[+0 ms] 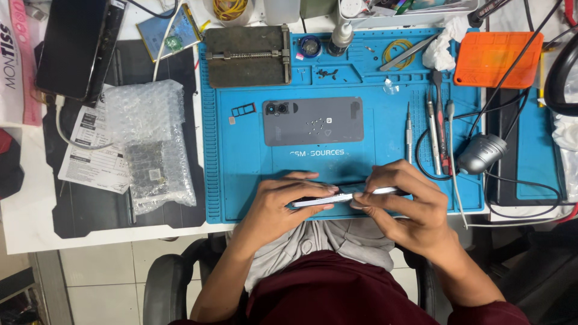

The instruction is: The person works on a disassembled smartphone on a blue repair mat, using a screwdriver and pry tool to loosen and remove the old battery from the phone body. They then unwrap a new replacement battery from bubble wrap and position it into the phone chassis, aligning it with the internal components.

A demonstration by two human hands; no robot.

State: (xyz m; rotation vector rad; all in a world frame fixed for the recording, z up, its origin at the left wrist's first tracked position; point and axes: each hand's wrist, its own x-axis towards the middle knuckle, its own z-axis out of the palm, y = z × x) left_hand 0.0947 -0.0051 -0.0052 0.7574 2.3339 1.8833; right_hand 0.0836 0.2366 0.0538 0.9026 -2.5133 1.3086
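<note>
Both my hands hold a thin white-edged phone [328, 198] edge-on, low over the front of the blue work mat [241, 174]. My left hand [283, 201] grips its left end with fingers curled over the top. My right hand [403, 195] pinches the right end between thumb and fingers. A grey phone back cover [313, 120] with a camera cutout lies flat in the middle of the mat, several tiny screws resting on it. A small black SIM tray [243, 109] lies just left of it.
Screwdrivers and tweezers [436, 129] lie on the mat's right, beside a silver round tool [481, 153] with cables. A dark metal holder [247, 55] sits at the mat's top left, an orange pad [497, 59] top right. Bubble wrap [150, 144] and papers lie left.
</note>
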